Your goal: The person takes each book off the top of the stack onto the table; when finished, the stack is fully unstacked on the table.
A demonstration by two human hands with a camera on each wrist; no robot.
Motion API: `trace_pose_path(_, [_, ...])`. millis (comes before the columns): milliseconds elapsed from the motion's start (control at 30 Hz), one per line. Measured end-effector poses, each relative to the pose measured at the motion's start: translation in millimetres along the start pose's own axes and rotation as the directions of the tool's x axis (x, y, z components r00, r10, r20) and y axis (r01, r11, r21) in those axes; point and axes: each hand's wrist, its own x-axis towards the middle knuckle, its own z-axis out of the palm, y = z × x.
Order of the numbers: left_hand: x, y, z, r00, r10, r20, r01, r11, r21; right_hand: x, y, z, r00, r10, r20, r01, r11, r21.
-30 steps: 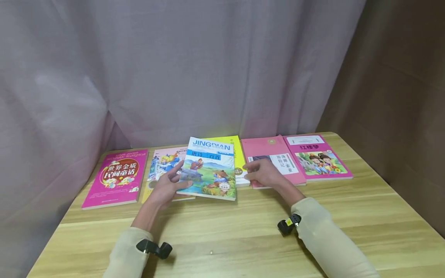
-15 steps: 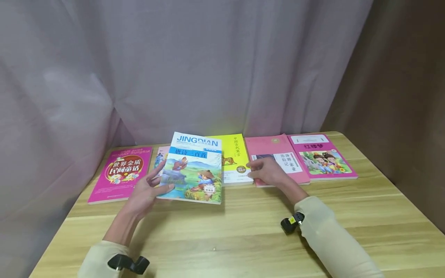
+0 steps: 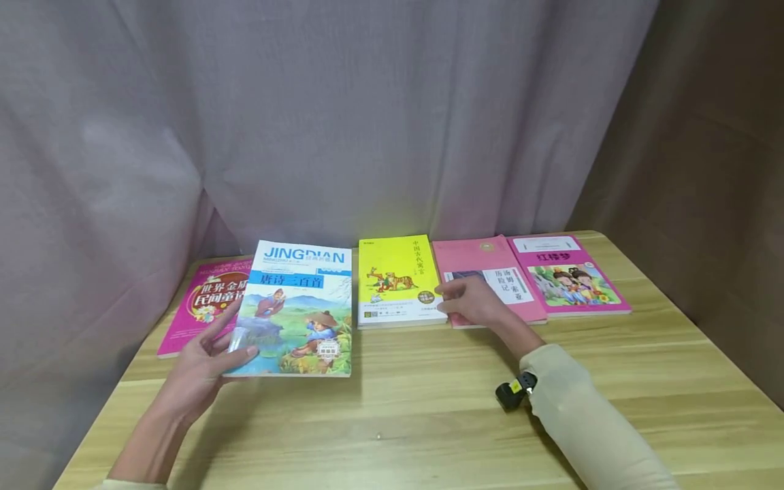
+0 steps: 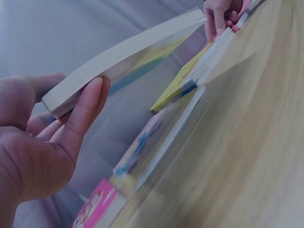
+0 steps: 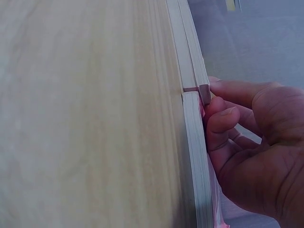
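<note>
My left hand (image 3: 199, 371) grips a blue-and-white picture-covered book (image 3: 294, 327) by its lower left corner, thumb on the cover and fingers beneath. The book is raised and tilted above the table, as the left wrist view (image 4: 128, 54) also shows. My right hand (image 3: 474, 303) is at the lower right corner of a yellow book (image 3: 392, 265) lying flat, its thumb and index finger pinching that corner. The other fingers are curled over the neighbouring pink book (image 3: 471, 255). In the right wrist view, the right hand (image 5: 256, 128) meets the two books' adjoining corners.
A magenta book (image 3: 569, 292) lies at the right end of the row, another magenta book (image 3: 202, 323) at the left. An illustrated pink book (image 4: 142, 140), hidden in the head view, lies behind the lifted one. A grey curtain (image 3: 306, 122) hangs behind the wooden table (image 3: 429, 408).
My left hand has carried the blue-and-white book leftward and nearer, uncovering the yellow book and covering the illustrated pink one. The right hand has stayed at the yellow book's corner.
</note>
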Motion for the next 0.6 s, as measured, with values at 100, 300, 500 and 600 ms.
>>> trace_pose_path(100, [-14.6, -3.3, -13.8, 0.999, -0.009, -0.038, 0.01, 1.0, 0.024, -0.3, 0, -1, 1.0, -0.007, -0.004, 0.007, 1.0, 0.004])
trace_pose_path(300, [-44.5, -15.4, -41.8, 0.996, -0.044, -0.072, 0.046, 0.999, 0.016, -1.8, 1, -2, 1.0, -0.024, -0.017, 0.024, 1.0, 0.008])
trace_pose_path(500, [-72.7, -29.1, -64.9, 0.988, -0.107, -0.113, 0.106, 0.994, -0.017, -2.7, 0, -2, 1.0, -0.007, -0.015, 0.007, 1.0, 0.01])
trace_pose_path(600, [-84.3, -28.2, -74.4, 0.958, -0.226, -0.175, 0.237, 0.97, 0.047, -2.3, 0, -2, 1.0, 0.025, -0.013, -0.025, 1.0, 0.001])
